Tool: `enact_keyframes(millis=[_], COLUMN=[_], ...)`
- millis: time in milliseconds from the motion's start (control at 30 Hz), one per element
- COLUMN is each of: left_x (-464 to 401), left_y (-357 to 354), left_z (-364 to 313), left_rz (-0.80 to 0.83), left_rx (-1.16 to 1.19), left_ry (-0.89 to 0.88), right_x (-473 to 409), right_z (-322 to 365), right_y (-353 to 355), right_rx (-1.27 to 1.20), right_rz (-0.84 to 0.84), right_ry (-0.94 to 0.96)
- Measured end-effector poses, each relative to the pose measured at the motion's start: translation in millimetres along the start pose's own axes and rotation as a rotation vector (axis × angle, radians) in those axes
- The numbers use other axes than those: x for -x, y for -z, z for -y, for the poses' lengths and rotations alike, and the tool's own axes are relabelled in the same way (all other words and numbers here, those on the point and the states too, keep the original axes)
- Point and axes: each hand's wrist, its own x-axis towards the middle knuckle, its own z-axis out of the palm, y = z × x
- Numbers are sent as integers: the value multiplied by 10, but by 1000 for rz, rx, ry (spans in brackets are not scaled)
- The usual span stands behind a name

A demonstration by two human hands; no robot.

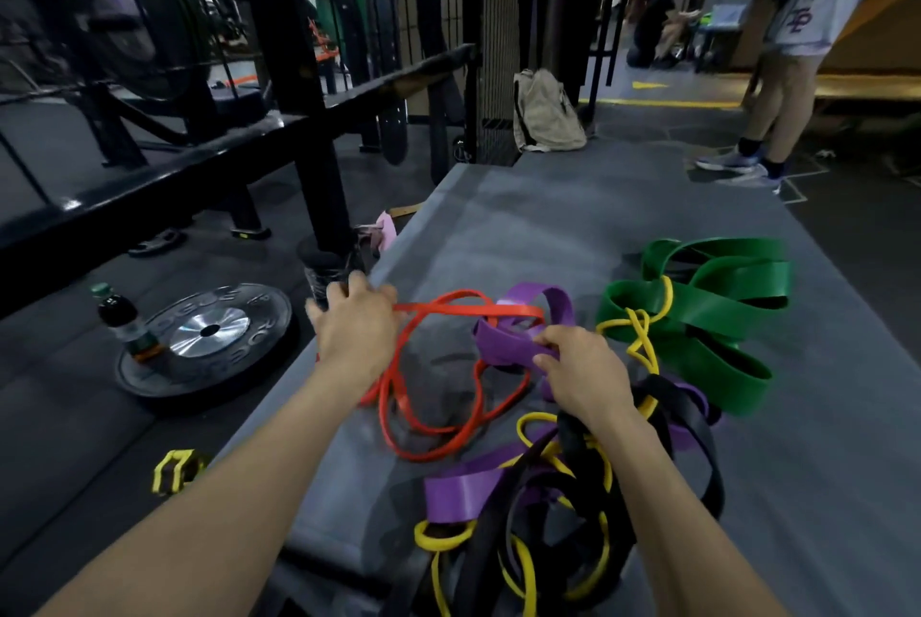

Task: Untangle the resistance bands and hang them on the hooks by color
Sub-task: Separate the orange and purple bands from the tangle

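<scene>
The left hand [356, 327] grips one end of the red band [438, 382], fingers curled round it and drawing it out toward nine o'clock. The right hand [580, 369] pinches a fold of the purple band [523, 337], seemingly holding it back so the red loop can slide free where the two cross. Both bands lie on the grey platform [573, 227], which serves as a table.

At six o'clock from the right hand sits the worst knot: black bands [573, 507], yellow bands [528, 581] and another purple strip [463, 492] wound together. At two o'clock the green band [717, 312] is heaped up, snagged by a thin yellow band [640, 332]. I see no hooks from here, so hanging looks a way off.

Off the platform at nine o'clock a weight plate [199, 342] lies flat, its raised letters reading "ROGUE", with a bottle [122, 320] standing on it. A tan backpack [545, 113] rests at twelve o'clock.
</scene>
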Motion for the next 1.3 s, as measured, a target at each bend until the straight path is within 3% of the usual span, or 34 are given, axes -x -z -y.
enact_keyframes(millis=[167, 333, 533, 767, 833, 1000, 1133, 1300], left_x=[-26, -67, -76, 5, 77, 281, 171, 5], left_y=[419, 950, 1259, 553, 295, 89, 218, 298], left_z=[25, -214, -484, -166, -24, 329, 491, 678], left_rz=[142, 164, 66, 41, 87, 390, 369, 360], left_rx=[455, 826, 890, 606, 719, 1411, 1402, 1406], left_ry=[13, -227, -409, -168, -25, 484, 490, 558], right_x=[23, -48, -121, -117, -138, -332, -435, -439], right_z=[134, 426, 732, 610, 577, 456, 514, 622], right_y=[70, 387, 752, 842, 828, 708, 508, 329], right_rx=[-57, -186, -339, -477, -494, -597, -723, -544], right_rz=[39, -71, -80, -207, -231, -271, -261, -206], right_ry=[0, 134, 243, 143, 104, -76, -139, -54])
